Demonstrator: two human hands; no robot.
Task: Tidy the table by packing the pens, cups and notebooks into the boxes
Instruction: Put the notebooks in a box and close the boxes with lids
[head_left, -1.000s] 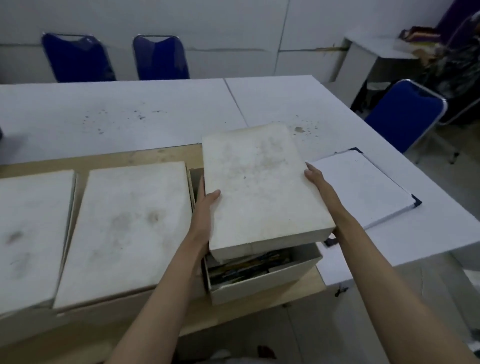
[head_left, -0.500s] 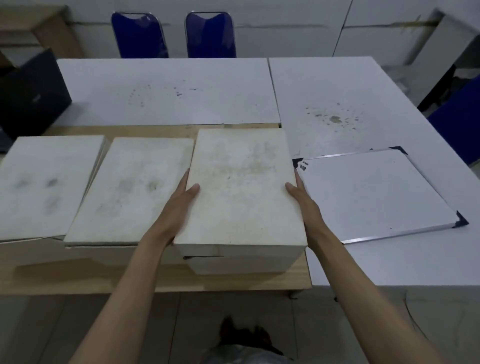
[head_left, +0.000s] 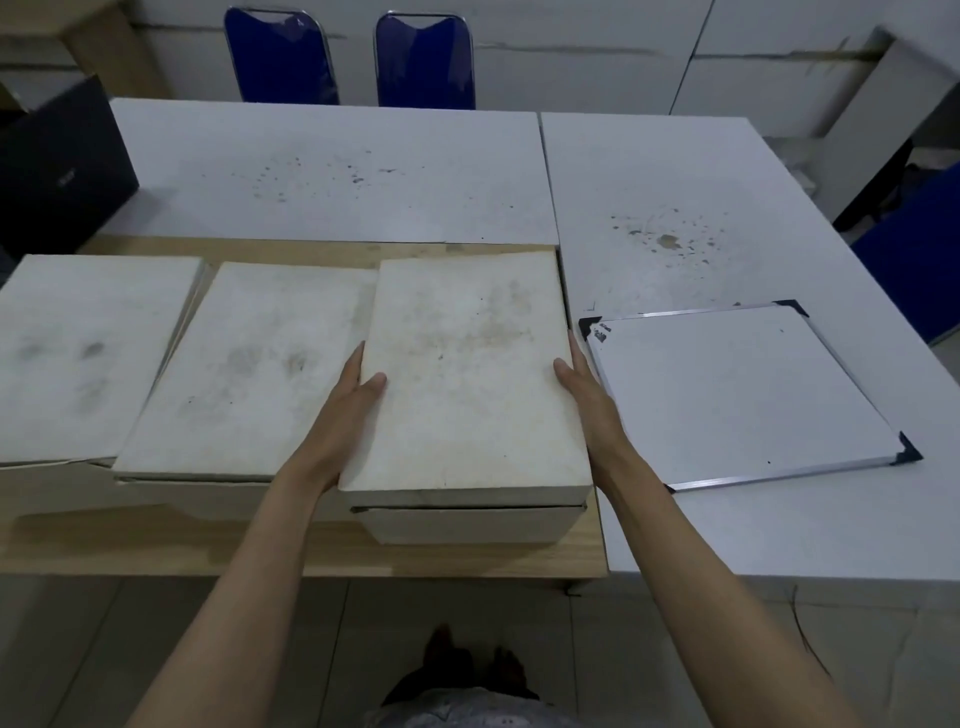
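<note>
Our left hand (head_left: 349, 400) and right hand (head_left: 581, 387), fingers together, clasp the lid (head_left: 467, 374); uneven pressing could jam it askew on the box (head_left: 472, 525).

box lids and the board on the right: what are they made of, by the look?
Right lid, gripped by left hand and right hand: probably matte white cardboard or foam board, thick edged and smudged. Middle lid and left lid look alike. Board: glossy white panel, silvery metal-looking frame, dark, likely plastic, corners.

Left hand (head_left: 345, 402) and right hand (head_left: 584, 387) extended forward, thumbs up
</note>
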